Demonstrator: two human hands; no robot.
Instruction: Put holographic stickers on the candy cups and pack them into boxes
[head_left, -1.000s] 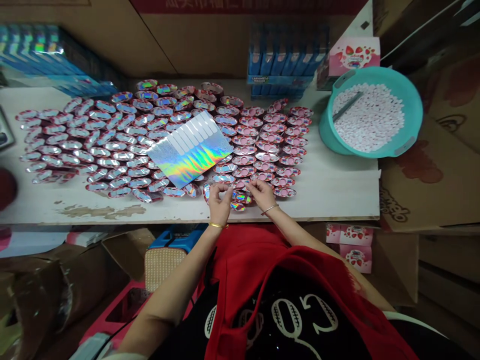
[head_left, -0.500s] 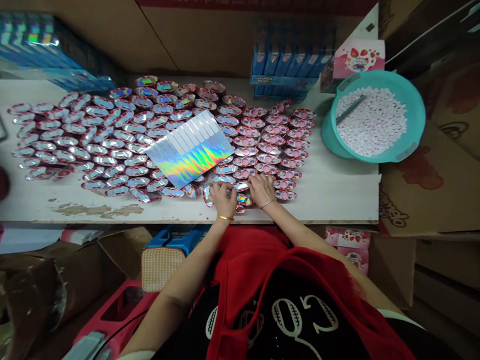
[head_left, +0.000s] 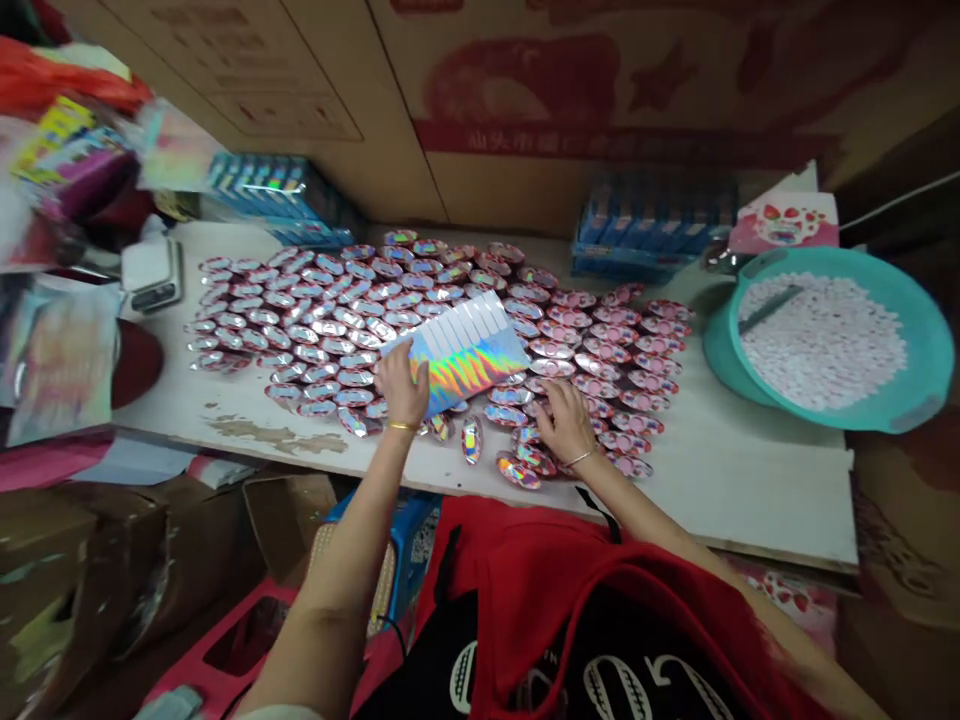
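- The shiny sheet point(head_left: 480, 370) lies aslant on top of the packed tins point(head_left: 330, 325), near the middle of the table point(head_left: 750, 490); a row of white strips point(head_left: 461, 325) runs along its far part.
- The left hand point(head_left: 403, 385) rests on the sheet's left end, thumb apart from the lightly bent fingers; whether it pinches the edge, I cannot tell.
- The right hand point(head_left: 566, 420) is half curled over the tins just beyond the sheet's right corner; whether it has hold of one is hidden.
- Between the hands, one tin point(head_left: 471, 440) stands apart from the rows, close to the near edge.
- The tins at the right show pink tops; most others look silvery.
- Farther right sits a turquoise tub point(head_left: 720, 345) of small white pieces point(head_left: 832, 345), beside a pink box point(head_left: 784, 225).
- Blue boxes point(head_left: 645, 225) stand behind the tins.
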